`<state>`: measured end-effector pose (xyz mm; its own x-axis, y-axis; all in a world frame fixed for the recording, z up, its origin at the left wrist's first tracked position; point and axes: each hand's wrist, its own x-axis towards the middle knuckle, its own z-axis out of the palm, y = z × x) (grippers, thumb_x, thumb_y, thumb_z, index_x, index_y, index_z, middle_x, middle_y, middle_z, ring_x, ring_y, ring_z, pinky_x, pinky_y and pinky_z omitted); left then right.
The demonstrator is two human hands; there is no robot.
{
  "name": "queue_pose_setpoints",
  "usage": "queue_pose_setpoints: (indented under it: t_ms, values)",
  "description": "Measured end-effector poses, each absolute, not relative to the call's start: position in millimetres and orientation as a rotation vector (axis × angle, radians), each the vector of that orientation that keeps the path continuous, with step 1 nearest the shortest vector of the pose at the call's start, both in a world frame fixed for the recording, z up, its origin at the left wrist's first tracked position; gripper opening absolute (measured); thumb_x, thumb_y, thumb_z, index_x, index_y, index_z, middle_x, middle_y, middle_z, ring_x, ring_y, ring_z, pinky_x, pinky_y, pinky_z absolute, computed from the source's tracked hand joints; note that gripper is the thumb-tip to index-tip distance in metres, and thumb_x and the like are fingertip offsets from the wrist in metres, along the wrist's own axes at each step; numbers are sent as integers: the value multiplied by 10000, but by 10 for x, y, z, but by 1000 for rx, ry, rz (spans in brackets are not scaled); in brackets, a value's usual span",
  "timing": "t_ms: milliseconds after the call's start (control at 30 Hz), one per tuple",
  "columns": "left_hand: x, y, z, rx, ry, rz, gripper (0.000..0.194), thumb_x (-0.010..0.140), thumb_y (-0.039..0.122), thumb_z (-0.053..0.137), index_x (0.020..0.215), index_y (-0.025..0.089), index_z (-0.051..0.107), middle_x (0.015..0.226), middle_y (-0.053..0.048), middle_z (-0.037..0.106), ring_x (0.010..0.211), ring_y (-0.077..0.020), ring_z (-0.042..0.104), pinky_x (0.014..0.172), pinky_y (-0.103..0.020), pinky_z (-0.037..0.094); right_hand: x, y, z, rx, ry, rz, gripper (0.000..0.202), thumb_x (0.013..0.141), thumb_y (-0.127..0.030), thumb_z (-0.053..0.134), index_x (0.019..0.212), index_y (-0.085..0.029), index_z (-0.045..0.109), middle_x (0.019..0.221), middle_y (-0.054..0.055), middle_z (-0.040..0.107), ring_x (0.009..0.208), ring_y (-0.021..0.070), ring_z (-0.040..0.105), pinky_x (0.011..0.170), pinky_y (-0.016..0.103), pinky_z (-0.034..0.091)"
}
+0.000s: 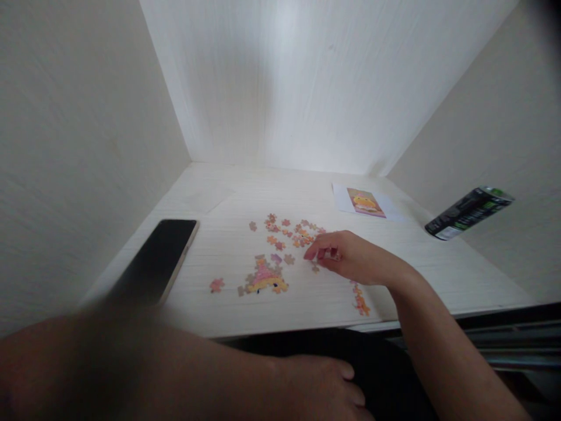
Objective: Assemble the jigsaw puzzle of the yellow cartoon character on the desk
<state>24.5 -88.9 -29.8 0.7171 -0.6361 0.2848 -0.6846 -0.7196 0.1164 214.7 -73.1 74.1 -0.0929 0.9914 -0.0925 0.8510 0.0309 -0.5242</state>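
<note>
My right hand [346,251] hovers low over the white table, palm down with fingers bent and the tips of thumb and index finger apart. Just below its fingertips lies a greyish puzzle piece [315,268]. A partly joined puzzle section [266,277], pink above and yellow below, lies left of this hand. Loose orange and pink pieces [302,234] are spread behind it, partly covered by the fingers. My left hand [326,386] rests on the dark-clothed lap below the table edge, back upward, fingers loosely spread and partly cut off by the frame.
A black-screened phone [155,260] lies at the left. A sheet with a printed picture [366,202] is at the back right. The dark can [468,213] stands farther right. A narrow strip of pieces [360,299] lies near the front edge; a pink piece [217,285] sits left.
</note>
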Motion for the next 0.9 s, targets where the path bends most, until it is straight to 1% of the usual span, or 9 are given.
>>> queue_pose_setpoints:
  t_ms: [67, 133, 200, 300, 467, 567, 667, 800, 900]
  values:
    - [244, -888, -293, 2712, -1053, 321, 101, 851, 165, 513, 884, 144, 607, 904, -31, 622, 820, -117, 576, 809, -287, 443, 2138, -735, 749, -1913, -1972, 685, 277, 782, -143, 579, 1000, -225, 729, 926, 33, 724, 803, 184, 641, 719, 281, 486]
    - [241, -886, -287, 2719, -1061, 306, 81, 847, 181, 532, 864, 149, 605, 898, -30, 621, 828, -116, 574, 821, -284, 441, 2150, -736, 746, -1945, -1963, 694, 260, 762, -187, 640, 1006, -216, 725, 921, 45, 711, 794, 192, 634, 716, 292, 486]
    - [238, -882, -285, 2724, -1067, 310, 76, 848, 175, 531, 852, 153, 603, 895, -27, 618, 830, -113, 573, 823, -282, 439, 2169, -732, 736, -1943, -1998, 701, 200, 761, -209, 661, 949, -214, 730, 923, 53, 701, 800, 197, 630, 728, 302, 482]
    - [239, -882, -283, 2721, -1061, 322, 94, 856, 173, 516, 867, 153, 607, 899, -24, 618, 814, -113, 573, 826, -286, 438, 2171, -729, 724, -1937, -2048, 705, 115, 787, -213, 641, 867, -215, 724, 876, 51, 695, 775, 191, 622, 714, 303, 468]
    - [252, -895, -261, 2743, -1072, 291, 68, 830, 185, 566, 849, 159, 626, 939, -20, 636, 834, -104, 588, 846, -282, 443, 2043, -744, 740, -2002, -1985, 700, 68, 753, -232, 688, 810, -205, 662, 752, 16, 662, 665, 155, 584, 583, 266, 420]
    - [259, -897, -230, 2739, -1078, 314, 86, 829, 178, 557, 852, 156, 638, 915, -23, 635, 828, -103, 594, 828, -279, 451, 1932, -720, 731, -1948, -1956, 774, 83, 759, -237, 693, 772, -200, 620, 684, -15, 625, 610, 129, 548, 533, 246, 387]
    - [261, -894, -199, 2744, -1082, 264, 99, 839, 172, 543, 803, 169, 635, 938, -9, 647, 836, -97, 601, 835, -278, 455, 1851, -665, 681, -1876, -1918, 798, 49, 792, -232, 659, 802, -193, 632, 702, -14, 626, 627, 124, 546, 562, 247, 398]
    - [259, -892, -222, 2737, -1096, 302, 125, 835, 194, 549, 725, 196, 606, 934, -8, 647, 862, -107, 599, 853, -281, 456, 1799, -611, 596, -1856, -1834, 807, 77, 807, -263, 647, 829, -189, 646, 722, -7, 635, 645, 127, 549, 587, 256, 408]
    - [261, -895, -268, 2717, -1102, 338, 114, 833, 203, 554, 730, 201, 604, 935, -13, 647, 863, -113, 592, 842, -286, 459, 1768, -600, 558, -1847, -1780, 894, 92, 818, -276, 631, 824, -191, 666, 745, 1, 661, 673, 133, 576, 619, 264, 426]
